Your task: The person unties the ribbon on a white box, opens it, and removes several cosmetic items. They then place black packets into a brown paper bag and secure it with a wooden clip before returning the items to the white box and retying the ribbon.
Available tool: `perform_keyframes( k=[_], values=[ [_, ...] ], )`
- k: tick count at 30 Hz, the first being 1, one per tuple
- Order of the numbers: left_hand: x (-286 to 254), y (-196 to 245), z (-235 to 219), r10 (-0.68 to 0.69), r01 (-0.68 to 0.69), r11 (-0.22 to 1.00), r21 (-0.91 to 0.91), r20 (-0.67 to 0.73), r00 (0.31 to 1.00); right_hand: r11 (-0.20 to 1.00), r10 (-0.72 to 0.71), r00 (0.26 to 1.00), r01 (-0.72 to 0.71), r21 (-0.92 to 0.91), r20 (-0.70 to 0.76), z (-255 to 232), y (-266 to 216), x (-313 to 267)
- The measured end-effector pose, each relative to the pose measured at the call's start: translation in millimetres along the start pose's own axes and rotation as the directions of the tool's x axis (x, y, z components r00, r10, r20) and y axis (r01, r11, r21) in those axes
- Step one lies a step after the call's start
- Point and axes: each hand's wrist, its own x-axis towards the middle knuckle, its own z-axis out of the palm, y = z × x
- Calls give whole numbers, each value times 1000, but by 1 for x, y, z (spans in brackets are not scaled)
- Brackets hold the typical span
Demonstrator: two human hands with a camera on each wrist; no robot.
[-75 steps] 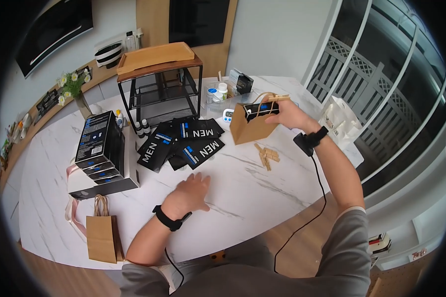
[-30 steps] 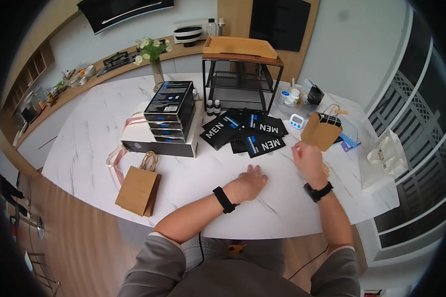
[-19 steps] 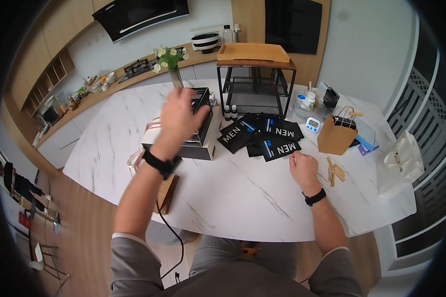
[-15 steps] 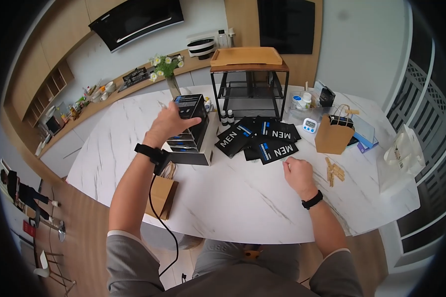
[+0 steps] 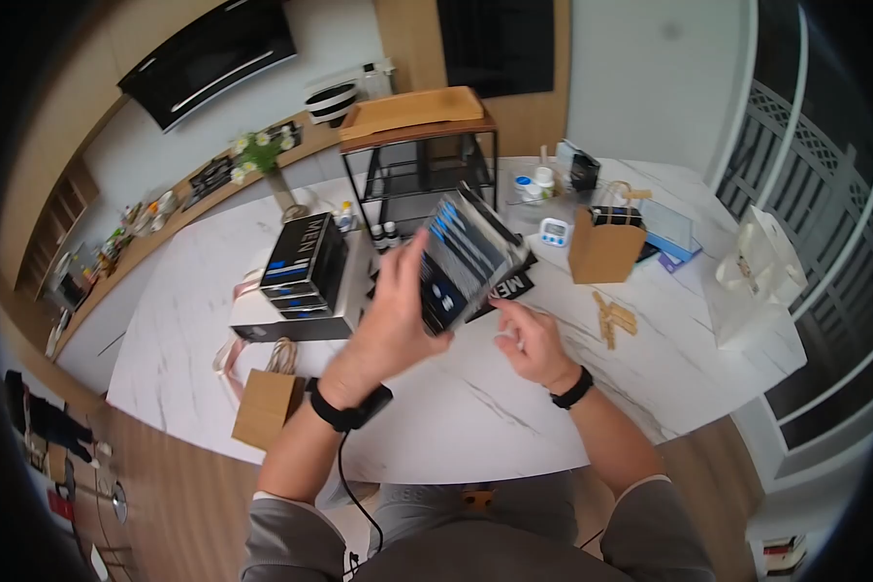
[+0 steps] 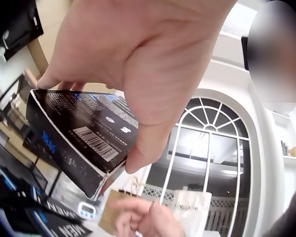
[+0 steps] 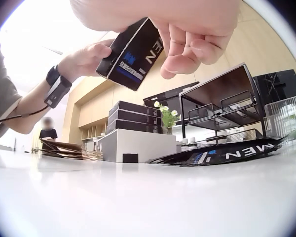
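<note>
The left hand [image 5: 388, 320] grips a black printed box [image 5: 461, 257] by its edges, tilted above the table; in the left wrist view the box [image 6: 84, 128] shows its barcode side. To the right of the box, the right hand [image 5: 536, 344] holds nothing, its fingers loosely bent near the box's lower corner. Black packets marked MEN [image 5: 514, 285] lie partly hidden under the held box. On a white box [image 5: 357, 291] at left stand several more black boxes [image 5: 304, 254].
An upright brown paper bag [image 5: 606, 247] with black contents stands at right, wooden clothespins [image 5: 611, 318] in front. Flat brown bags [image 5: 264, 405] lie front left. Behind are a black rack [image 5: 427, 179], a timer [image 5: 554, 232] and a clear bin [image 5: 526, 209]; a white bag [image 5: 761, 276] stands far right.
The left hand has lifted a black box off the stack and carried it right over the packets. The right hand has loosened from a curled pose and lies nearer the box.
</note>
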Motion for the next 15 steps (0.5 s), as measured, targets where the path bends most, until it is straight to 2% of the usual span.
perform_keyframes(
  k=[2,4,6,8,9,10,12,13,14,15],
  values=[
    [-8,6,39,-87,92,995,-32,136,987,999,49,999,-49,4,-6,1,6,-6],
    [-9,2,65,-72,87,993,-79,175,982,996,89,996,-88,20,-13,5,8,-8],
    [-4,-2,72,-55,73,993,-88,189,981,978,200,976,-195,68,-90,11,5,-6],
    [3,-5,66,-10,53,957,-286,152,988,980,194,976,-188,61,-100,8,4,-3],
    [9,-8,61,57,-21,961,-277,124,991,988,156,982,-155,14,-103,8,7,-5],
    [13,-3,55,43,-14,959,-284,99,994,992,121,987,-125,-31,-102,9,9,-7],
    [16,1,50,55,-18,911,-411,78,995,991,105,992,-110,-79,-67,8,1,-5],
    [15,1,50,49,-11,909,-417,81,996,989,78,997,-81,-124,-25,8,-2,-4],
    [13,0,50,46,-20,937,-349,67,997,989,84,996,-85,-123,-17,10,0,-5],
    [10,-2,50,42,-26,961,-277,54,998,986,12,999,-17,-165,-33,11,1,-6]
  ],
)
